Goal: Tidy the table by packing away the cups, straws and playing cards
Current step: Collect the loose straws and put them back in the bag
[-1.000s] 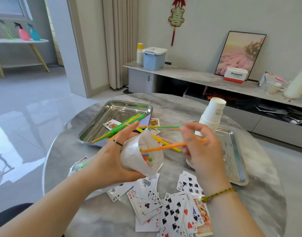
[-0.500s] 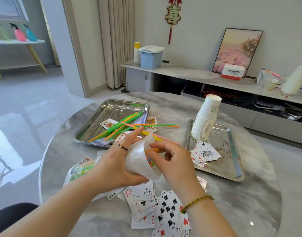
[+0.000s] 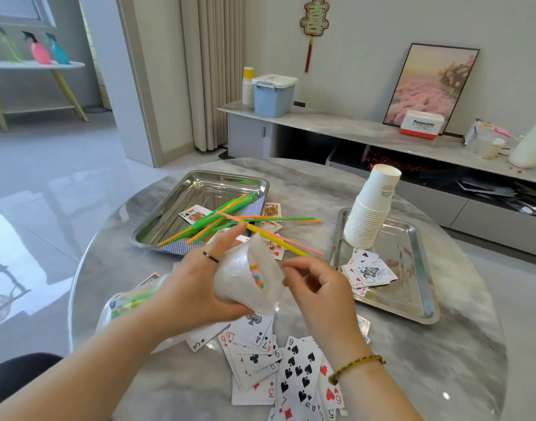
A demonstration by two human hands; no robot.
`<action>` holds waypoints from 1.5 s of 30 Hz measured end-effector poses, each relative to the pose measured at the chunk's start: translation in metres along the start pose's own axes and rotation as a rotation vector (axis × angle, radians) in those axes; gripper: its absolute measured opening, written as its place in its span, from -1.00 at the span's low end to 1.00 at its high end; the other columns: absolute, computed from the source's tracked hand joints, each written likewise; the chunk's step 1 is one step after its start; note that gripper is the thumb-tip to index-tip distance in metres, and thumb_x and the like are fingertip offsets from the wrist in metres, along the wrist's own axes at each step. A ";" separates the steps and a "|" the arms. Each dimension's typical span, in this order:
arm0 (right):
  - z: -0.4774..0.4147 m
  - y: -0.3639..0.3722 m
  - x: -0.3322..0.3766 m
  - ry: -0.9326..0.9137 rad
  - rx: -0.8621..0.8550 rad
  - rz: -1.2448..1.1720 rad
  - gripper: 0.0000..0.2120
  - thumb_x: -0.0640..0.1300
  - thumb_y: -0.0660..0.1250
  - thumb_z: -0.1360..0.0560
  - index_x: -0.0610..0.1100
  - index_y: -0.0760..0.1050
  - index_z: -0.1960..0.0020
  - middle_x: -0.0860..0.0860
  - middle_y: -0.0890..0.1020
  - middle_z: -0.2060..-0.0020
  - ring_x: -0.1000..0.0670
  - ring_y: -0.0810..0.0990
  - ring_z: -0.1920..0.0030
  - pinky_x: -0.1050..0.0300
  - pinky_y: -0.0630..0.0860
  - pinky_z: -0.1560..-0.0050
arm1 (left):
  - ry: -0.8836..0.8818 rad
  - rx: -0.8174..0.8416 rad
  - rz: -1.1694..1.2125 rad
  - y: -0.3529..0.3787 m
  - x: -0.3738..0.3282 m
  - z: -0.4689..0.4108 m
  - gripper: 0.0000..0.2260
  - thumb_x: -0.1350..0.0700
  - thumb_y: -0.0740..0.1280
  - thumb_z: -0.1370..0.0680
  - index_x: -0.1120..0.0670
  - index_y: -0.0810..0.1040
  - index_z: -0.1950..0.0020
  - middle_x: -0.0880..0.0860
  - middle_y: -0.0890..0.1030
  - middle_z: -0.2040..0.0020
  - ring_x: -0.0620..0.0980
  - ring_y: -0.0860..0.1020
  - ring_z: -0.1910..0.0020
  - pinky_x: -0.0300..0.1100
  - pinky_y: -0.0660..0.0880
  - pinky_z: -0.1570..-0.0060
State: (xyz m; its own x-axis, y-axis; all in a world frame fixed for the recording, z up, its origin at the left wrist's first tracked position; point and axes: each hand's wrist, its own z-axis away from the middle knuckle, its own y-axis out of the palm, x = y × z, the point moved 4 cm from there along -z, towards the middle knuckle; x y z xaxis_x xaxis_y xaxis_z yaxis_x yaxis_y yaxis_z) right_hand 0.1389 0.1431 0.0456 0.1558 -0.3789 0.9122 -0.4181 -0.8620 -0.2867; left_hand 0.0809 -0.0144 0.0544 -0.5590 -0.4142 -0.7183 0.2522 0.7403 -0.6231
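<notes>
My left hand [image 3: 193, 287] grips the mouth of a clear plastic bag [image 3: 245, 278] with coloured straws inside; an orange straw end shows at the opening. My right hand [image 3: 318, 290] hovers just right of the bag mouth, fingers loosely curled and holding nothing. Loose green, orange, yellow and pink straws [image 3: 218, 221] lie across the near corner of the left steel tray [image 3: 200, 189] and onto the table. A tall stack of white paper cups [image 3: 369, 214] stands in the right steel tray [image 3: 424, 299] beside a few cards [image 3: 369, 270]. Several playing cards [image 3: 297, 369] are scattered below my hands.
The round grey marble table [image 3: 442, 360] has bare surface at the right front. More cards lie in and near the left tray. A low cabinet behind holds a blue box [image 3: 274, 95], a picture and a Panasonic box.
My right hand pushed an orange straw into the bag and has let go, drawing back a little to the right. My left hand still holds the bag.
</notes>
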 end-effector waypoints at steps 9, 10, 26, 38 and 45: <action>-0.020 0.027 -0.047 0.048 0.296 0.494 -0.82 -0.18 0.23 -0.48 -0.03 0.55 -0.02 0.19 0.49 0.19 0.13 0.44 0.19 0.34 0.32 0.21 | -0.095 -0.168 0.066 -0.049 0.057 -0.027 -0.14 0.23 0.55 -0.20 -0.47 0.13 -0.13 -0.36 0.39 -0.03 -0.39 0.46 0.04 -0.50 0.35 0.06; -0.023 0.035 -0.051 0.027 0.351 0.568 -0.79 -0.17 0.21 -0.50 -0.02 0.52 -0.09 0.16 0.52 0.09 0.10 0.46 0.07 0.31 0.33 0.10 | -0.112 -0.185 0.061 -0.052 0.065 -0.027 -0.15 0.23 0.54 -0.22 -0.48 0.12 -0.12 -0.37 0.37 -0.01 -0.37 0.46 0.06 -0.55 0.36 0.13; -0.051 0.143 -0.069 -0.548 0.708 1.224 -0.84 -0.21 0.24 -0.42 -0.13 0.50 0.02 -0.07 0.56 0.07 -0.09 0.45 -0.03 0.10 0.29 0.04 | -0.210 -0.203 0.031 -0.056 0.119 -0.033 -0.24 0.19 0.49 -0.29 -0.57 0.16 -0.02 -0.45 0.48 0.11 -0.24 0.53 0.04 -0.31 0.47 0.02; -0.095 0.084 -0.069 -0.511 0.472 1.370 -0.86 -0.10 0.41 -0.02 -0.06 0.45 0.49 0.04 0.50 0.59 0.07 0.49 0.58 0.36 0.30 0.54 | -0.356 -0.209 -0.085 -0.054 0.141 -0.041 -0.33 0.12 0.45 -0.36 -0.19 0.22 -0.37 -0.09 0.44 -0.07 0.04 0.47 -0.03 -0.08 0.39 -0.01; -0.155 0.052 -0.090 -0.072 0.421 1.142 -0.71 -0.04 0.20 -0.47 -0.09 0.37 -0.17 -0.05 0.43 -0.13 -0.15 0.54 -0.02 0.12 0.27 0.20 | -0.378 -0.180 -0.178 -0.047 0.145 -0.043 -0.33 0.07 0.45 -0.37 -0.17 0.21 -0.38 0.02 0.47 -0.27 0.06 0.47 -0.17 -0.06 0.40 -0.08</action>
State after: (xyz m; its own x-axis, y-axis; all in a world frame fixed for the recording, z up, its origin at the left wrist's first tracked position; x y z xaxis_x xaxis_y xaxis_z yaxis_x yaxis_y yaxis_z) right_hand -0.0355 0.1849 -0.0054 -0.0571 -0.9966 0.0588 -0.0261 -0.0574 -0.9980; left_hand -0.0464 -0.0864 -0.0068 -0.2453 -0.6827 -0.6883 0.0183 0.7066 -0.7074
